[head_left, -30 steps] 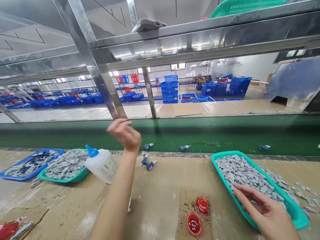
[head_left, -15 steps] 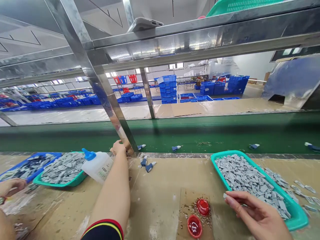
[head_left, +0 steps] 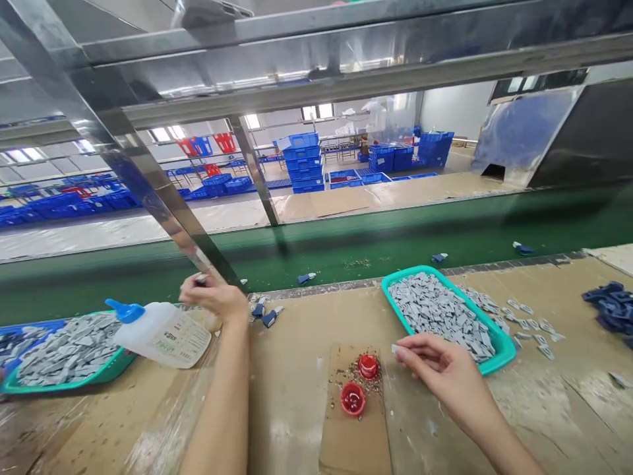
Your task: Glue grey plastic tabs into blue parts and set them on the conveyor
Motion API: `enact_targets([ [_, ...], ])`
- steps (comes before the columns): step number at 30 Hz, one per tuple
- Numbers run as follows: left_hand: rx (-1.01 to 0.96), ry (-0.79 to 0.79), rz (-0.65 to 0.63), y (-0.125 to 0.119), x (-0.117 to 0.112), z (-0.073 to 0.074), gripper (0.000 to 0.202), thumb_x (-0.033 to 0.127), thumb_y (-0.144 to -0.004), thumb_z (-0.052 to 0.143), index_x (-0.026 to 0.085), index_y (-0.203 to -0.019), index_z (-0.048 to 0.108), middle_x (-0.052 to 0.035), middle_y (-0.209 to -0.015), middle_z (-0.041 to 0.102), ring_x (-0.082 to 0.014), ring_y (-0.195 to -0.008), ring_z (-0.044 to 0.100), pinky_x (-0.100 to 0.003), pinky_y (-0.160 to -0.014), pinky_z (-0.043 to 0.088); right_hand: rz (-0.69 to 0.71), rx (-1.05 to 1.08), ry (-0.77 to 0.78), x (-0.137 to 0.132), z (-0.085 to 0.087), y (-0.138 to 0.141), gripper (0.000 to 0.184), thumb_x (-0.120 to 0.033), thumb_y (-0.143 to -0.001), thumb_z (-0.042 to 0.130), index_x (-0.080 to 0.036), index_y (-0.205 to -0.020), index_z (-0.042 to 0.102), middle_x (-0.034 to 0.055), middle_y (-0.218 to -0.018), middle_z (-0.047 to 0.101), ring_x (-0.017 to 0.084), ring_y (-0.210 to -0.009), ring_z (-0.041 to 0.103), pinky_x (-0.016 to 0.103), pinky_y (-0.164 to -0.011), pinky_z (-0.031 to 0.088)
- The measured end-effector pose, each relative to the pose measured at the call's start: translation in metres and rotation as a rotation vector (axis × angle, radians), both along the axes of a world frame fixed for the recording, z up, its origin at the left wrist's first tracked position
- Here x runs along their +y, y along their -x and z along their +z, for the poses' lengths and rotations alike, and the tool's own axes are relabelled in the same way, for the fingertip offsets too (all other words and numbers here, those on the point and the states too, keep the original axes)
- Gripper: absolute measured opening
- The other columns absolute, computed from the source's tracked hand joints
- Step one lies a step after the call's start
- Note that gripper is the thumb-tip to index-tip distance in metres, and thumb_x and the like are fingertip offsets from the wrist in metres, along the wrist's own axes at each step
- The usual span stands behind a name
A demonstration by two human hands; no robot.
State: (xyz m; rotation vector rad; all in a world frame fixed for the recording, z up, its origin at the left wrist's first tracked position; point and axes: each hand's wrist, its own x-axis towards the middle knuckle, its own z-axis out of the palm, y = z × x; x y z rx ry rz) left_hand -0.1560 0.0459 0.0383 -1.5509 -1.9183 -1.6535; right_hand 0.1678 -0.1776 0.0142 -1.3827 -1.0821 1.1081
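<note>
My right hand (head_left: pixel 440 369) pinches a small light grey plastic piece (head_left: pixel 394 349) between thumb and forefinger, left of a green tray (head_left: pixel 505 356) heaped with grey plastic pieces (head_left: pixel 435 310). My left hand (head_left: pixel 217 298) is curled at the foot of the metal post, with a small dark bit showing at its fingers that I cannot identify. Just beside it, a white squeeze bottle (head_left: pixel 171 336) with a blue spout leans over. Blue-and-white parts (head_left: pixel 270 316) lie right of that hand. Two red cups (head_left: pixel 353 399), one holding clear liquid, rest on a cardboard strip (head_left: pixel 353 442).
A slanted metal post (head_left: pixel 163 204) and a rail (head_left: pixel 316 66) cross in front. Behind the bench runs a green belt (head_left: pixel 336 254) carrying a few blue parts. Another green tray (head_left: pixel 89 379) stands left, loose grey pieces (head_left: pixel 534 323) and a dark blue pile (head_left: pixel 610 307) right.
The view has swung to the right. My left hand has drawn back from behind the post, its fingers curled. My right hand still pinches the grey piece. Another person's hand at left has nearly left view.
</note>
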Motion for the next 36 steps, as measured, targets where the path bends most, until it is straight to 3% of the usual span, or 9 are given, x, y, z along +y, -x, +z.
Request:
enact_targets([
  [6, 0.474, 0.475, -0.342, -0.062, 0.033, -0.035, 0.031, 0.035, -0.075, 0.07, 0.011, -0.092, 0.06, -0.0121, -0.097, 0.061, -0.027, -0.1, 0.055, -0.041, -0.095, 0.038, 0.077, 0.118, 0.02, 0.003, -0.012, 0.008, 0.029, -0.044, -0.077, 0.069, -0.015, -0.083, 0.066, 0.0069, -0.074, 0.07, 0.019, -0.067, 0.065, 0.028, -0.059, 0.051],
  [10, 0.62, 0.707, -0.427, -0.076, 0.04, -0.037, 0.024, 0.036, -0.086, 0.059, 0.012, -0.087, 0.06, -0.0065, -0.093, 0.061, -0.0215, -0.094, 0.057, -0.044, -0.092, 0.04, 0.055, 0.051, -0.018, 0.005, -0.02, 0.011, 0.024, -0.04, -0.081, 0.064, -0.016, -0.082, 0.062, 0.0067, -0.078, 0.069, 0.018, -0.07, 0.064, 0.028, -0.061, 0.05],
  [18, 0.644, 0.82, -0.614, -0.095, -0.024, -0.026, 0.027, 0.037, -0.083, 0.056, 0.011, -0.086, 0.062, -0.019, -0.097, 0.064, -0.0336, -0.103, 0.056, -0.041, -0.092, 0.039, 0.049, -0.023, 0.003, 0.006, -0.035, 0.031, 0.016, -0.034, -0.082, 0.06, -0.017, -0.078, 0.06, 0.0047, -0.07, 0.069, 0.02, -0.068, 0.065, 0.03, -0.063, 0.047],
  [21, 0.514, 0.791, -0.625, -0.101, -0.055, -0.025, 0.046, 0.041, -0.092, 0.033, 0.007, -0.111, 0.057, -0.0231, -0.119, 0.057, -0.0351, -0.117, 0.049, -0.045, -0.096, 0.036, 0.019, 0.009, 0.019, 0.009, -0.036, 0.032, 0.017, -0.034, -0.081, 0.061, -0.017, -0.077, 0.06, 0.005, -0.068, 0.068, 0.02, -0.066, 0.064, 0.03, -0.062, 0.047],
  [24, 0.382, 0.793, -0.686, -0.099, -0.086, -0.016, 0.052, 0.04, -0.095, 0.019, 0.011, -0.121, 0.054, -0.0174, -0.123, 0.057, -0.0291, -0.117, 0.05, -0.04, -0.095, 0.04, 0.01, 0.018, 0.044, 0.011, -0.036, 0.032, 0.018, -0.033, -0.079, 0.063, -0.016, -0.076, 0.06, 0.0053, -0.067, 0.068, 0.02, -0.065, 0.064, 0.029, -0.062, 0.046],
  [28, -0.177, 0.76, -0.897, -0.092, -0.131, 0.0, 0.046, 0.053, -0.086, 0.049, 0.019, -0.114, 0.063, -0.0093, -0.114, 0.064, -0.0252, -0.109, 0.056, -0.031, -0.088, 0.046, 0.018, 0.088, 0.068, 0.01, -0.033, 0.032, 0.021, -0.035, -0.078, 0.066, -0.015, -0.076, 0.061, 0.0054, -0.066, 0.067, 0.017, -0.063, 0.06, 0.027, -0.06, 0.043],
  [31, -0.693, 0.681, -0.947, -0.092, -0.162, 0.0, 0.047, 0.048, -0.077, 0.067, 0.02, -0.114, 0.064, -0.0088, -0.115, 0.064, -0.0214, -0.103, 0.058, -0.029, -0.087, 0.048, 0.055, 0.222, 0.113, 0.007, -0.024, 0.029, 0.026, -0.039, -0.077, 0.068, -0.014, -0.079, 0.061, 0.0039, -0.067, 0.066, 0.012, -0.057, 0.053, 0.023, -0.054, 0.038],
  [33, -0.879, 0.628, -0.919, -0.095, -0.179, -0.007, 0.043, 0.041, -0.075, 0.072, 0.02, -0.112, 0.065, -0.0079, -0.113, 0.065, -0.0178, -0.097, 0.06, -0.026, -0.084, 0.05, 0.079, 0.314, 0.132, 0.004, -0.016, 0.027, 0.027, -0.04, -0.077, 0.069, -0.014, -0.08, 0.061, 0.0026, -0.068, 0.065, 0.01, -0.056, 0.049, 0.021, -0.053, 0.036],
  [36, -0.952, 0.557, -0.893, -0.103, -0.196, -0.021, 0.033, 0.032, -0.072, 0.076, 0.02, -0.102, 0.068, -0.0052, -0.106, 0.068, -0.0164, -0.095, 0.063, -0.023, -0.084, 0.052, 0.108, 0.415, 0.128, -0.002, -0.004, 0.026, 0.027, -0.04, -0.077, 0.072, -0.015, -0.081, 0.061, 0.0006, -0.067, 0.064, 0.008, -0.055, 0.046, 0.019, -0.051, 0.033],
])
